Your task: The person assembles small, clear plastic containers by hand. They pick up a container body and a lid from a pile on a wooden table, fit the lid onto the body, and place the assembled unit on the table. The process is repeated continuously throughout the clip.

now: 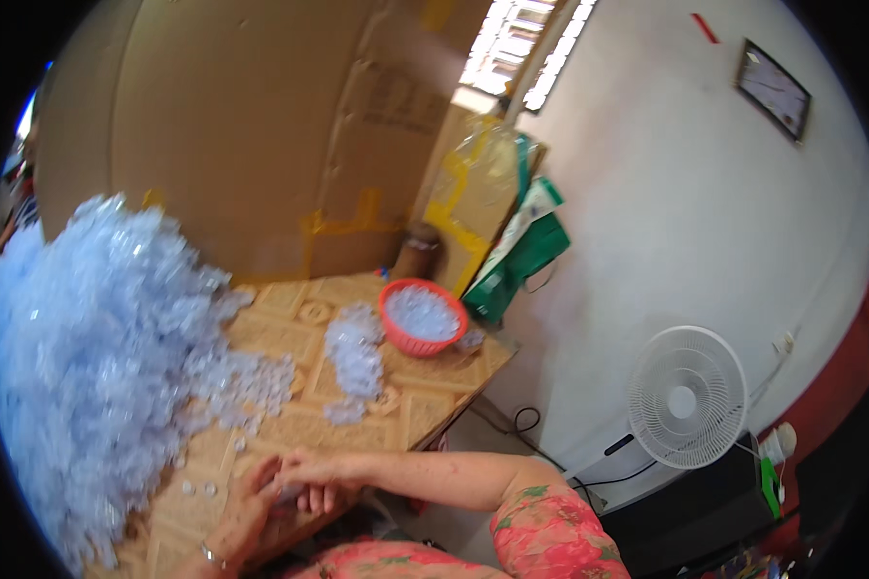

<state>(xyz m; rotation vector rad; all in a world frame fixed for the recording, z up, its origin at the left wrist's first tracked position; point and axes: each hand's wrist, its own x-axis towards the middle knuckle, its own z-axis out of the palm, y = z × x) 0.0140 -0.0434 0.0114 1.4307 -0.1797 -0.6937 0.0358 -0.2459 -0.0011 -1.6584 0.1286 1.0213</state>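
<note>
Glossy clear plastic pieces (87, 367), heaped

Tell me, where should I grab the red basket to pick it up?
Probably by its rim. The red basket is round, stands upright on the table and is open on top, filled with clear plastic pieces. Come from above at the near edge, where the rim is bare, and keep it level so that nothing spills.

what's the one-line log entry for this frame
left hand: on table, cupped by clear pieces | right hand: fingers meet left, small clear piece | pile: left | red basket: far edge, filled
</note>
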